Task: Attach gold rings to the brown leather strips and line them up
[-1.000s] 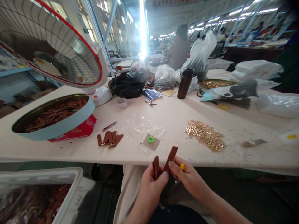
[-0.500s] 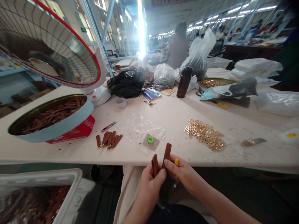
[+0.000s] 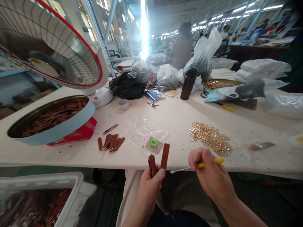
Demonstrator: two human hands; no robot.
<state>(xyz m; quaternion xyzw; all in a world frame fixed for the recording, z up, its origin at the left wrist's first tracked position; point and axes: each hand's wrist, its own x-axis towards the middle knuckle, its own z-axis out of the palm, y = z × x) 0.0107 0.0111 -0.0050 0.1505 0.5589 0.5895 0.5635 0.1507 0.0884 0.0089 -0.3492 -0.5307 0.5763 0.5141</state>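
Observation:
My left hand (image 3: pixel 151 183) is closed on several brown leather tabs (image 3: pixel 165 156). One tab stands upright between thumb and finger, and the others are bunched beside it (image 3: pixel 152 164). Off to the right, my right hand (image 3: pixel 210 173) grips a yellow-handled tool (image 3: pixel 218 161) with a thin shaft and a small pale tip, which points toward the left hand without touching the tabs. A small green cup (image 3: pixel 153 142) sits on a grey square (image 3: pixel 151 149) just beyond my left hand. Past my right hand lies a pile of gold rings (image 3: pixel 210 137).
Brown tabs with rings (image 3: pixel 111 142) and pink-handled thread snips (image 3: pixel 110 129) lie on the left. A round tin (image 3: pixel 71 129) of brown strips leans beside a fan (image 3: pixel 99 94). A dark bottle (image 3: pixel 188 83) stands at the back. Lower left is a white bin (image 3: pixel 78 186).
My right hand has moved away from the tabs to the right, carrying the yellow-handled tool, whose shaft now shows. My left hand still holds the tabs, slightly further left.

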